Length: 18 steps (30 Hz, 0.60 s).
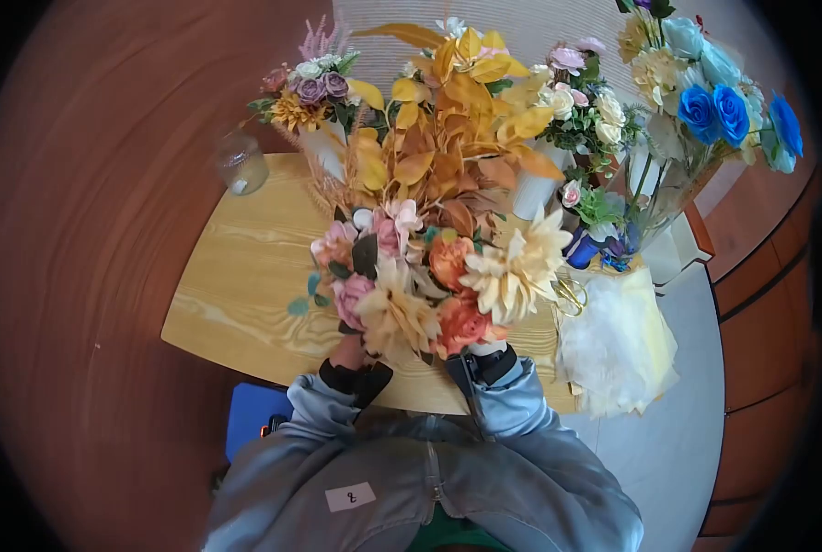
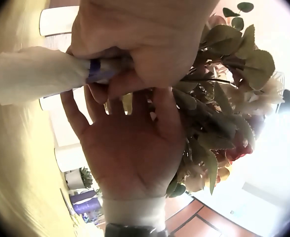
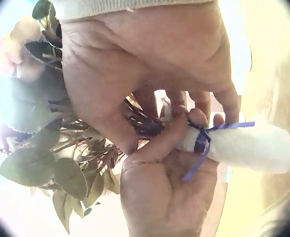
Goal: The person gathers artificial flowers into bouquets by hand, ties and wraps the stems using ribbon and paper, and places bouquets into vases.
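A bouquet of artificial flowers (image 1: 397, 308) in cream, pink and orange is held upright over the near part of the table. A white wrap (image 3: 256, 148) covers its stem end, tied with a purple ribbon (image 3: 202, 140). My left hand (image 3: 159, 197) grips the stems at the ribbon, its thumb laid across them. My right hand (image 2: 132, 143) is around the leafy stems just above, with fingers extended behind them and the thumb beside the left thumb. In the head view the blossoms hide most of both hands.
Behind the bouquet on the wooden table (image 1: 236, 276) stand a vase of yellow leaves (image 1: 457, 120) and other flower arrangements. Blue roses (image 1: 728, 115) fill a glass vase at right. Gold scissors (image 1: 572, 296) lie near white wrapping sheets (image 1: 618, 340). A glass jar (image 1: 242, 166) stands at the left edge.
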Each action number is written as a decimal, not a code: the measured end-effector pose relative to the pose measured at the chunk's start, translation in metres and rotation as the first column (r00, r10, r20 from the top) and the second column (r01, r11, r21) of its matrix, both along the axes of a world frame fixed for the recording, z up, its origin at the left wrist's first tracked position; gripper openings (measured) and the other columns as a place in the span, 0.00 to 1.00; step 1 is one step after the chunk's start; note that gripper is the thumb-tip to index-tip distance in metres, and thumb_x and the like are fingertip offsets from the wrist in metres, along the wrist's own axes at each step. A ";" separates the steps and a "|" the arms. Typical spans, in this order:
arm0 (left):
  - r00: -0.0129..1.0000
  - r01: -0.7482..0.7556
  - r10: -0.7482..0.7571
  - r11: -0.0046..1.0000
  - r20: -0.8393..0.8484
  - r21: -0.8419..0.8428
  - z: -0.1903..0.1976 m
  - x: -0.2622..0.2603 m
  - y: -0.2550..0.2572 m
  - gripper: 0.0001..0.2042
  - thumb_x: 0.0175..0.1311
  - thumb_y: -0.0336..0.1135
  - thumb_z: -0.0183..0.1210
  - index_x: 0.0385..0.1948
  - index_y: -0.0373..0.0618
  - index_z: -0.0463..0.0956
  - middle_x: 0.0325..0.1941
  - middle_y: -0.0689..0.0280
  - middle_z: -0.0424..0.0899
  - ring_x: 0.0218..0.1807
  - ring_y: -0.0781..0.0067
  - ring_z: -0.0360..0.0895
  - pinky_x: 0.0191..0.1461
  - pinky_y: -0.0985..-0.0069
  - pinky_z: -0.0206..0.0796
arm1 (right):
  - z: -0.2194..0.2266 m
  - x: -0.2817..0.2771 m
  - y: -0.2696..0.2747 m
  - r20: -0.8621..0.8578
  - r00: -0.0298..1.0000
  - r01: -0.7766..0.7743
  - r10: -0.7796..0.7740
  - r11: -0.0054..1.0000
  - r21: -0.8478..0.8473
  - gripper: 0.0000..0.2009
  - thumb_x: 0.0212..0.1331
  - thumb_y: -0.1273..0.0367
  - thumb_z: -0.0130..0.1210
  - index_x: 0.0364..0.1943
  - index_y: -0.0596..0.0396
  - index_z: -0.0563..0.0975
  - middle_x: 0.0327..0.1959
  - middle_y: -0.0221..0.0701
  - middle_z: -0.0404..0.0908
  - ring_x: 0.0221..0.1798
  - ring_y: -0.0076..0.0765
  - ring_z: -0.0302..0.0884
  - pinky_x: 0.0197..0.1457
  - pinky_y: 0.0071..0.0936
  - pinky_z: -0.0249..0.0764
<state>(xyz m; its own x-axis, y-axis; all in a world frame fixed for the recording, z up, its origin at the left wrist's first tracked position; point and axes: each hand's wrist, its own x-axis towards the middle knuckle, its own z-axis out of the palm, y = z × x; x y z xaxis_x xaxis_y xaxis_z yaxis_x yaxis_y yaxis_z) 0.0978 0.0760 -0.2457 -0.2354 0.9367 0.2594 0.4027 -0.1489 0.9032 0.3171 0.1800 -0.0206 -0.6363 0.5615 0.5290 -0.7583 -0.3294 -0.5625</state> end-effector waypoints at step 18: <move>0.282 0.284 -0.493 0.862 0.823 0.419 0.189 0.060 -0.004 0.29 0.50 0.45 0.55 0.52 0.40 0.59 0.52 0.62 0.67 0.53 0.68 0.66 0.52 0.72 0.62 | -0.022 -0.034 0.007 0.332 0.943 -0.098 -0.012 0.945 0.311 0.22 0.54 0.63 0.46 0.53 0.53 0.62 0.52 0.35 0.65 0.53 0.34 0.62 0.57 0.29 0.58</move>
<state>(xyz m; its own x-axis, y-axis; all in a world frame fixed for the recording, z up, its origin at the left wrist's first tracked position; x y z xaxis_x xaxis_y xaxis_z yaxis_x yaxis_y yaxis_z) 0.1582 0.0723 -0.0567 -0.0375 0.9538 0.2980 -0.7564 -0.2220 0.6153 0.2827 0.1869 -0.0427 -0.8231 0.3658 0.4344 -0.5043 -0.1192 -0.8553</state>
